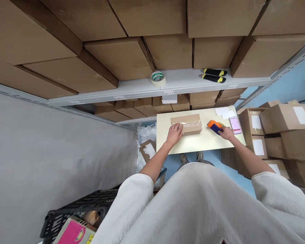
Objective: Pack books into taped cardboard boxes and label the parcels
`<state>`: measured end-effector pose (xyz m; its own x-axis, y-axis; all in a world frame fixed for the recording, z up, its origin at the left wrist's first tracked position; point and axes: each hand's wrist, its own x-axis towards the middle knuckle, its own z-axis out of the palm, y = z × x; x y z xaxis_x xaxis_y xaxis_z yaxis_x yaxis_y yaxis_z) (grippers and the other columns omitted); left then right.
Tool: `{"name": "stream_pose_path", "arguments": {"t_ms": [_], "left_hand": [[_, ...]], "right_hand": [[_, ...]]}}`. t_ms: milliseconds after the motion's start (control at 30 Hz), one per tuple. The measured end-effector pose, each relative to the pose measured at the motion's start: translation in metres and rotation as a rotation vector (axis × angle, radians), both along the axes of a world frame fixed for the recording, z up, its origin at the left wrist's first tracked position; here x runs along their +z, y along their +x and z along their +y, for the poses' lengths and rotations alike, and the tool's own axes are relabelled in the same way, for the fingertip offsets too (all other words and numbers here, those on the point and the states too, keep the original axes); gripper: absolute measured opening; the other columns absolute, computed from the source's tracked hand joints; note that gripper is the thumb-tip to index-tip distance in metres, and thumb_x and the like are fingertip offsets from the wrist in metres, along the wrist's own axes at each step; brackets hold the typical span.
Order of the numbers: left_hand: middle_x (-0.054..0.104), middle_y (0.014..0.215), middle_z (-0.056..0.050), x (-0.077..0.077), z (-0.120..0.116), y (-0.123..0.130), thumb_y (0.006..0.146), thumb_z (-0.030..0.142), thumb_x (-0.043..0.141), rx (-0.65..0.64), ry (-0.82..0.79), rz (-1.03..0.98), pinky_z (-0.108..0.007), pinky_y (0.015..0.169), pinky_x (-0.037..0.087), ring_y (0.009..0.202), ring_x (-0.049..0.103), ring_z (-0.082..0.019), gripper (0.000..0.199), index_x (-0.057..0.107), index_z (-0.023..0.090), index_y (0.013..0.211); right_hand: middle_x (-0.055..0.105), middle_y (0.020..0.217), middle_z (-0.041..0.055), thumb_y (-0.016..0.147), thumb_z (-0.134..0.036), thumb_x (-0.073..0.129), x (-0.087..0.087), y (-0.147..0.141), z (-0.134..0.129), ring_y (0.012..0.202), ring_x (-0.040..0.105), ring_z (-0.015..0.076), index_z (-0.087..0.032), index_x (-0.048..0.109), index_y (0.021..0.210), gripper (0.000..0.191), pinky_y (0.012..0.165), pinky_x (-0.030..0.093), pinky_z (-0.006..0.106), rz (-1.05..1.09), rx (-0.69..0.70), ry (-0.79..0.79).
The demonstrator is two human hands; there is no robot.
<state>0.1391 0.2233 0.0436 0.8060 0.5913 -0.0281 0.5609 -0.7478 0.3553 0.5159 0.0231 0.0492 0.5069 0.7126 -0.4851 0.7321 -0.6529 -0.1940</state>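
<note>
A small cardboard box [190, 126] lies on the pale yellow table, with shiny clear tape along its top. My left hand [175, 134] rests on the left end of this box, fingers stretched out over its top and front edge. To the right of the box, my right hand [227, 133] grips an orange and dark blue tape dispenser [215, 127]. The dispenser is tilted and apart from the box. Part of it is covered by my fingers.
Beside my right hand lie a pink-screened phone [235, 125] and white paper slips [224, 112]. The shelf [139, 86] above holds cartons, a tape roll [158, 78] and two utility knives [213, 75]. Cartons [286, 118] are stacked at right; a black crate [73, 203] stands lower left.
</note>
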Motion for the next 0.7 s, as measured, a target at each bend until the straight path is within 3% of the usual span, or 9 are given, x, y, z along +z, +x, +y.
{"name": "stream_pose_path", "arguments": {"t_ms": [133,233,333,400,500,700], "left_hand": [[0.054,0.164,-0.021,-0.001,0.001,0.001,0.105,0.036,0.056,-0.003,0.002,-0.004,-0.055,0.129,0.035,0.153,0.046,-0.039,0.056,0.061,0.017,0.157],[0.054,0.164,-0.020,-0.001,0.002,0.002,0.105,0.037,0.056,-0.001,-0.009,-0.020,-0.056,0.128,0.037,0.153,0.046,-0.039,0.055,0.061,0.018,0.157],[0.055,0.163,-0.019,0.000,0.002,0.002,0.104,0.036,0.057,-0.002,-0.016,-0.037,-0.055,0.127,0.038,0.153,0.046,-0.038,0.056,0.061,0.020,0.157],[0.055,0.163,-0.019,0.000,0.002,0.003,0.104,0.035,0.057,-0.003,-0.011,-0.045,-0.055,0.127,0.038,0.153,0.047,-0.038,0.056,0.061,0.021,0.158],[0.055,0.163,-0.018,-0.001,0.003,0.003,0.105,0.034,0.056,-0.008,-0.001,-0.052,-0.054,0.126,0.039,0.152,0.047,-0.038,0.056,0.060,0.020,0.159],[0.055,0.163,-0.017,-0.005,0.002,0.004,0.105,0.033,0.056,-0.015,0.014,-0.078,-0.052,0.127,0.039,0.153,0.046,-0.036,0.055,0.060,0.021,0.158]], "right_hand": [[0.081,0.104,0.0109,0.091,-0.052,0.067,0.045,0.012,0.009,0.097,0.073,0.0325,-0.022,0.077,0.120,0.042,0.088,0.057,0.044,0.347,0.088,0.187],[0.081,0.118,0.0097,0.090,-0.060,0.071,0.086,0.014,0.026,0.105,0.073,0.0314,-0.023,0.078,0.122,0.050,0.094,0.059,0.044,0.525,0.200,0.318],[0.079,0.130,0.0096,0.089,-0.062,0.075,0.121,0.007,0.054,0.112,0.072,0.0316,-0.023,0.078,0.132,0.057,0.097,0.060,0.044,0.642,0.288,0.331],[0.079,0.130,0.0087,0.089,-0.059,0.078,0.134,-0.002,0.076,0.107,0.073,0.0297,-0.025,0.077,0.135,0.057,0.093,0.061,0.041,0.694,0.309,0.282],[0.080,0.123,0.0082,0.090,-0.051,0.079,0.136,-0.017,0.110,0.096,0.072,0.0253,-0.025,0.077,0.134,0.051,0.081,0.061,0.035,0.748,0.292,0.185],[0.079,0.108,0.0055,0.088,-0.040,0.069,0.108,-0.044,0.149,0.088,0.067,0.0214,-0.023,0.075,0.117,0.034,0.072,0.054,0.029,0.731,0.252,0.162]]}}
